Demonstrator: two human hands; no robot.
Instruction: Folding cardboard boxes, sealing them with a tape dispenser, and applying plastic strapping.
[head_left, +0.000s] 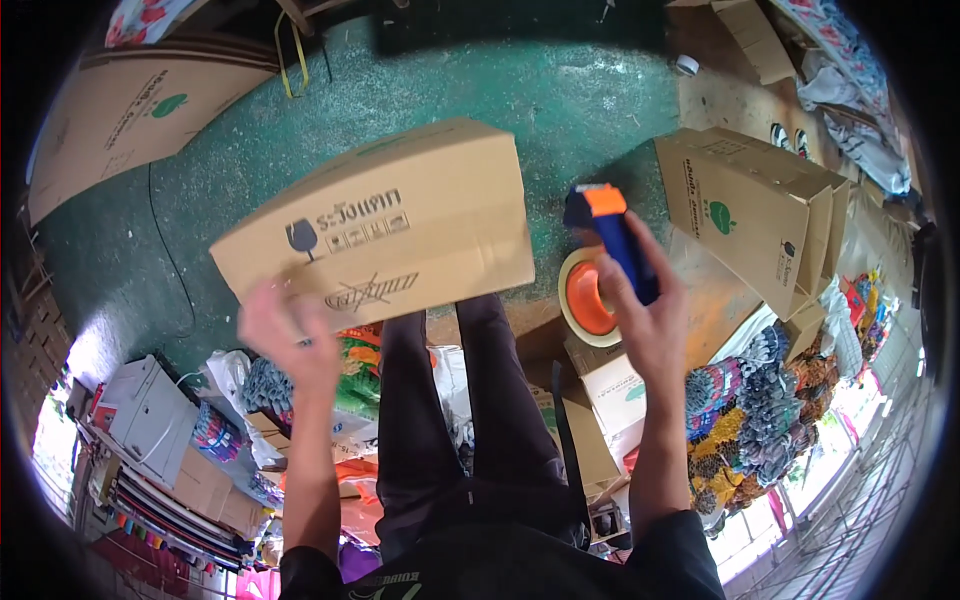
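A closed brown cardboard box with printed symbols is held up in front of me, tilted. My left hand grips its lower left corner from below. My right hand is closed around a blue and orange tape dispenser that carries a roll of tan tape with an orange core. The dispenser sits just right of the box's right end, apart from it. My dark trouser legs show below the box.
The floor is green. A flat brown carton lies at the upper left, an open carton stands at the right. Bundles of coloured cloth pile at the lower right, packets and small boxes at the lower left.
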